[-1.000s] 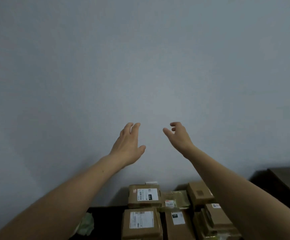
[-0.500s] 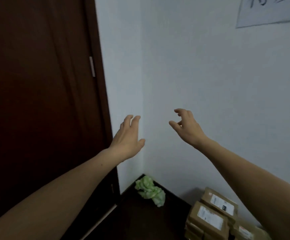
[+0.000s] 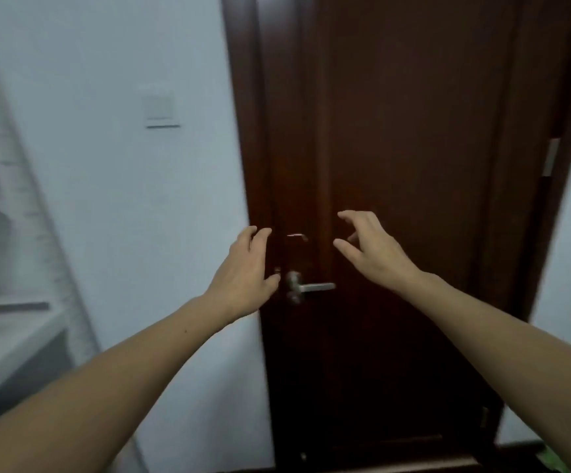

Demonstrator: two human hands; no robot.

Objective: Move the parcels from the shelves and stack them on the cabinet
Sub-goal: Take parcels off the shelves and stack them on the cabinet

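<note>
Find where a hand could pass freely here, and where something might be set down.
A hand can pass through the gap between the left hand and right hand, above the door handle. The pale ledge at lower left, below the wall, shows a bare patch, though blurred. Tightest where the left hand nears the handle.

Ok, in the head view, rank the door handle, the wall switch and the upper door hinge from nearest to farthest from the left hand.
1. The door handle: just right of the left hand, beside its thumb.
2. The wall switch: above the hand and to its left.
3. The door hinge: far to the right, past the right hand.
</note>
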